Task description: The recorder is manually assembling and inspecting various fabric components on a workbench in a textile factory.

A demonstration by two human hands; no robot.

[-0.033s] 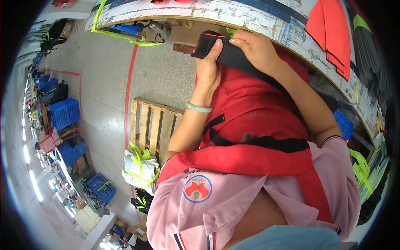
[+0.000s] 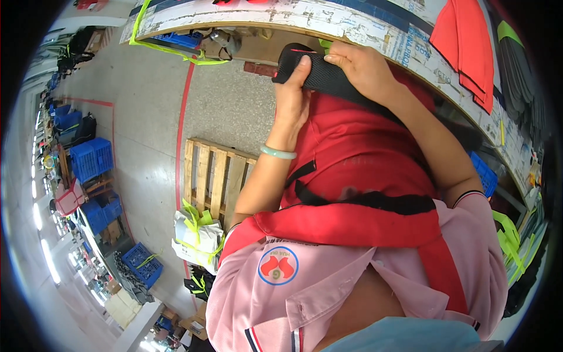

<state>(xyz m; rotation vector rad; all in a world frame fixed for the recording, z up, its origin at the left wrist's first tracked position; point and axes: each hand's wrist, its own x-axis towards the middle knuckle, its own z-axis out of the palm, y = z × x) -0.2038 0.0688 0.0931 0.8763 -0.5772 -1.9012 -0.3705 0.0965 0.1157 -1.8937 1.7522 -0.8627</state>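
A black mesh fabric piece stretches between my two hands in front of the red apron, close to the table's edge. A little red shows along its upper edge and at its left end. My left hand grips the left end from below, thumb pressed on top; its other fingers are mostly hidden behind the fabric. On the upper edge, my right hand pinches the cloth between thumb and curled fingers. The piece runs on under my right wrist, where its far end is covered.
The worn white table curves across the top, with red fabric pieces and a stack of dark grey pieces at right. A wooden pallet and a tied white bundle are on the floor at left. Blue crates stand farther off.
The left end of the mesh piece has turned slightly and looks more rounded, with its red edge lying differently. Both hands stay nearly in place.
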